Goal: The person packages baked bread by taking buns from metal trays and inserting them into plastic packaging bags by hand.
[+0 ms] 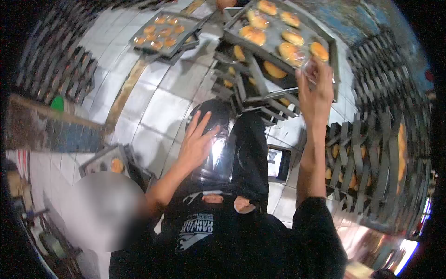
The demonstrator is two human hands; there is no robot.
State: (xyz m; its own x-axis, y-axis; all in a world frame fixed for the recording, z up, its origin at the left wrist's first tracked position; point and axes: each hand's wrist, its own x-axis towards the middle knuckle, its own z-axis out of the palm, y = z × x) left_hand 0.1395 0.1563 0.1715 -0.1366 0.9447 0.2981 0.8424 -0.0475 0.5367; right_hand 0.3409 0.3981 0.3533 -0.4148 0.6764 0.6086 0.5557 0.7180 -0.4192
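Observation:
My left hand (197, 144) lies with its fingers spread on a stack of clear plastic bags (217, 158) resting on my thigh. My right hand (317, 88) reaches to the near right edge of a metal tray (332, 69). Its fingers are closed around clear, shiny plastic (312, 70); whether a bun is inside it I cannot tell. Just beyond the fingertips is a golden bun (319, 51). Several more glossy buns (291, 53) lie on the same tray, some seemingly under plastic.
More trays with buns (274, 69) are stacked crosswise under the top one. Another tray of small buns (160, 35) stands on the tiled floor (162, 109). Tall tray stacks (371, 158) rise at the right. One bun (117, 164) sits on a tray at the left, beside a blurred grey patch.

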